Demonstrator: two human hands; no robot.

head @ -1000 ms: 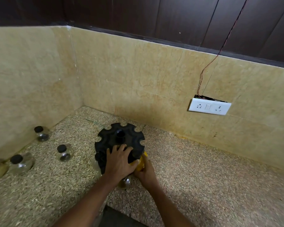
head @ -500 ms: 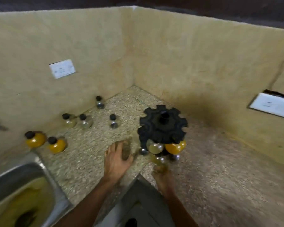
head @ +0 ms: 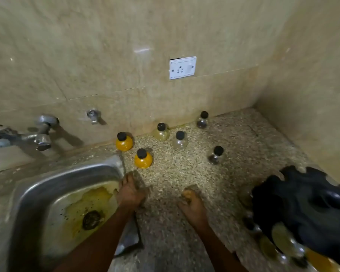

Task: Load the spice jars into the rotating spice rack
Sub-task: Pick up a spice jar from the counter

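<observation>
While over speckled counter (head: pixel 185 173), both hands blurred | left hand (head: pixel 130 194) at sink (head: pixel 67 173) rim, fingers together, empty | right hand (head: pixel 192 205) curled, pinch unclear | six spice jars (head: pixel 143 158) loose at 12 o'clock | spice rack (head: pixel 310 209) at 4 o'clock, part-loaded

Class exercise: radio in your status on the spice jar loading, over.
Left hand and right hand empty, low over speckled stone counter. Six black-capped glass jars loose; nearest, yellow-filled jar. Black notched rotating rack at right, partly loaded. Path clear.
</observation>
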